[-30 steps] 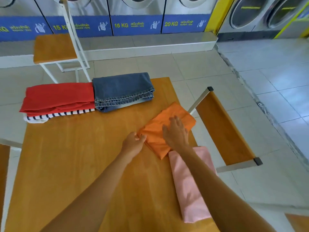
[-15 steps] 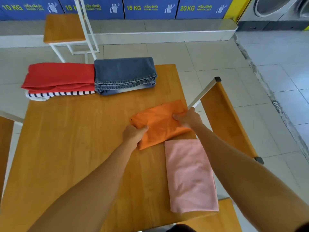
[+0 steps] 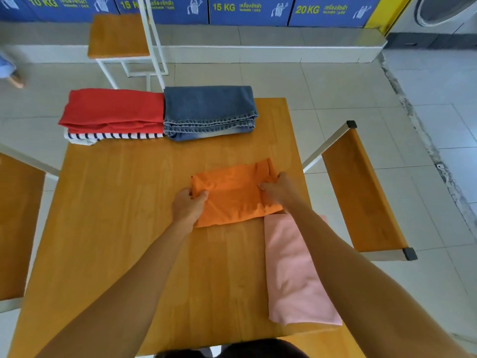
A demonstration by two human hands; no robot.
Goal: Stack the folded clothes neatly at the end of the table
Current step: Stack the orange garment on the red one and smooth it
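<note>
A folded orange cloth (image 3: 233, 193) lies on the wooden table (image 3: 124, 228), right of centre. My left hand (image 3: 187, 205) pinches its left edge; my right hand (image 3: 280, 188) grips its right edge. A folded pink cloth (image 3: 291, 275) lies flat just below it, near the table's right edge, partly under my right forearm. At the far end sit folded blue jeans (image 3: 209, 112) and, to their left, a folded red garment (image 3: 113, 111) on top of a striped one (image 3: 108, 136).
A wooden chair (image 3: 361, 192) with a white frame stands close to the table's right side. Another chair (image 3: 117, 36) stands beyond the far end, and a third (image 3: 18, 218) at the left. Washing machines with blue panels (image 3: 247, 9) line the back wall.
My right hand went from pressing flat on the orange cloth to gripping its right edge. The cloth turned from diagonal to nearly square with the table. My left hand kept its hold.
</note>
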